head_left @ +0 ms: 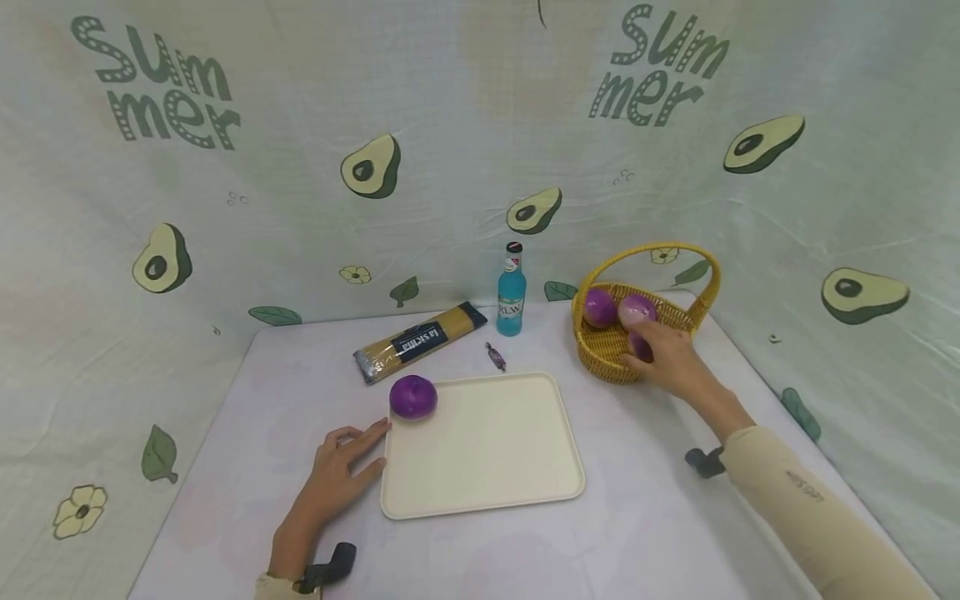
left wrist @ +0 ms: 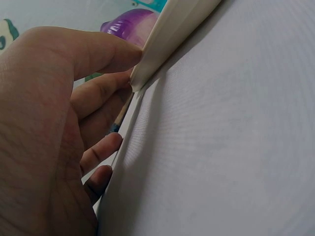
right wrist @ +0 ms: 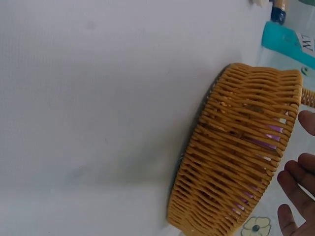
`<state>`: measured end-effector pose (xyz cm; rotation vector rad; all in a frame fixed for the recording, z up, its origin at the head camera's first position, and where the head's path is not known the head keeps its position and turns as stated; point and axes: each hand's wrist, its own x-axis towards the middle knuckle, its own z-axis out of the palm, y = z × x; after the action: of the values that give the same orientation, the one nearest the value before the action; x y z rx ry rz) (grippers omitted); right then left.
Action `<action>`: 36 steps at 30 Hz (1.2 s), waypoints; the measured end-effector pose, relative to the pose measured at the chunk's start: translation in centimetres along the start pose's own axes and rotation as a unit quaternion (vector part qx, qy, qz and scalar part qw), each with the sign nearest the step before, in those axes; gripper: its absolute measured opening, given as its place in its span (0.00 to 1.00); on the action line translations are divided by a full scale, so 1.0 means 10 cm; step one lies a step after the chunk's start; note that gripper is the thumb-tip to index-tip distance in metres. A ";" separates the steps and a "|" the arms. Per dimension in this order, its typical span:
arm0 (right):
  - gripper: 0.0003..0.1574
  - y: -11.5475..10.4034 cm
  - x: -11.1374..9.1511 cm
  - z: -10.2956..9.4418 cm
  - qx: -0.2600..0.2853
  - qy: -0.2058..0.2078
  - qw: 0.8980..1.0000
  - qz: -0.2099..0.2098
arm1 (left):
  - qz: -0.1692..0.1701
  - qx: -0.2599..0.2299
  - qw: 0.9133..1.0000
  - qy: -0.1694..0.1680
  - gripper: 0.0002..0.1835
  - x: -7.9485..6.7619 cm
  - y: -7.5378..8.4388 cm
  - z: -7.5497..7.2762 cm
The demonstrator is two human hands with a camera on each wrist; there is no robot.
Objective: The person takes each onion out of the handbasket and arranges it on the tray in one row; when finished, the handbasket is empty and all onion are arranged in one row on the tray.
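My left hand rests at the left edge of a cream rectangular tray; its thumb and fingertips touch the rim in the left wrist view. A purple onion sits on the tray's back left corner. At the right, my right hand reaches over the front rim of a yellow wicker basket, thumb and fingers spread apart around a purple onion. Two more onions lie behind it in the basket, one at the left and a paler one. The right wrist view shows the fingers above the basket rim.
Behind the tray lie a pack of spaghetti and a small wrapped candy. A blue bottle stands upright near the back edge, left of the basket. The basket's tall handle arches over it. A patterned cloth hangs behind the table.
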<state>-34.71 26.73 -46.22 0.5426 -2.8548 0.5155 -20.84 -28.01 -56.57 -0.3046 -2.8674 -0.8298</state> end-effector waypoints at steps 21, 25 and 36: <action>0.45 0.29 0.11 -0.05 -0.022 -0.013 0.999 0.044 | -0.016 -0.007 1.000 -0.006 0.30 -0.01 0.04 -0.02; 0.48 0.32 0.12 -0.07 -0.022 -0.025 0.998 0.055 | -0.008 -0.004 1.000 -0.004 0.30 -0.01 0.04 -0.02; 0.51 0.41 0.18 -0.06 -0.022 -0.058 0.994 0.085 | -0.004 -0.002 1.000 -0.004 0.30 0.00 0.03 -0.01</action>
<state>-37.89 29.97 -46.47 0.3354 -3.0326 0.4612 -20.79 -27.87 -56.30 -0.2978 -2.8771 -0.8392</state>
